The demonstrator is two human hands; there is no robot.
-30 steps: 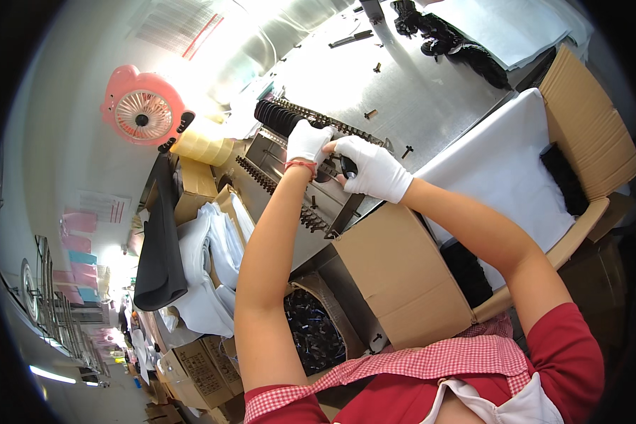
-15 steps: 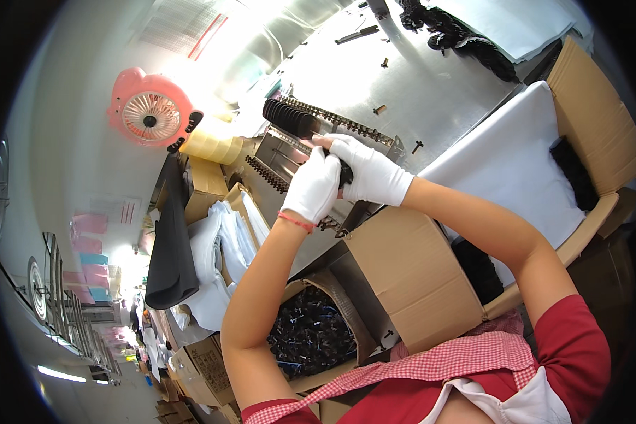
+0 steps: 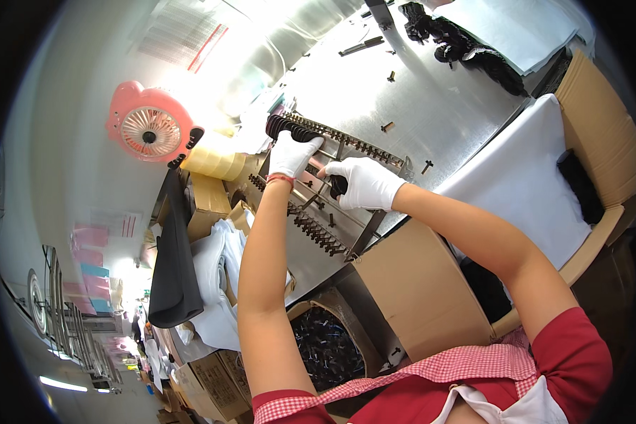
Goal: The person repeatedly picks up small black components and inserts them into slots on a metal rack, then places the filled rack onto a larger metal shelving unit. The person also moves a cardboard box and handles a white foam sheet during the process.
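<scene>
Both my hands wear white gloves and are apart above a metal rack (image 3: 371,230) with toothed rails. My left hand (image 3: 293,153) reaches to the rack's far left end, its fingers closed at a packed row of thin black pieces with rounded edges (image 3: 284,126). How many of them it grips is hidden by the glove. My right hand (image 3: 369,184) is over the middle of the rack, its thumb and fingers closed around a small black bundle (image 3: 339,186). Under the hands, bare rods and small dark clips show between the rails.
An open box (image 3: 325,346) of small black parts stands near me. A carton (image 3: 424,290) with white lining is at the right. Loose clips (image 3: 387,127), a pen (image 3: 361,46) and black bundles (image 3: 466,53) lie on the metal table. A pink fan (image 3: 148,131) is at the left.
My hands have parted. The left has gone up and left to the row of black pieces, and the right has shifted slightly right and down with the black bundle, baring more of the rack.
</scene>
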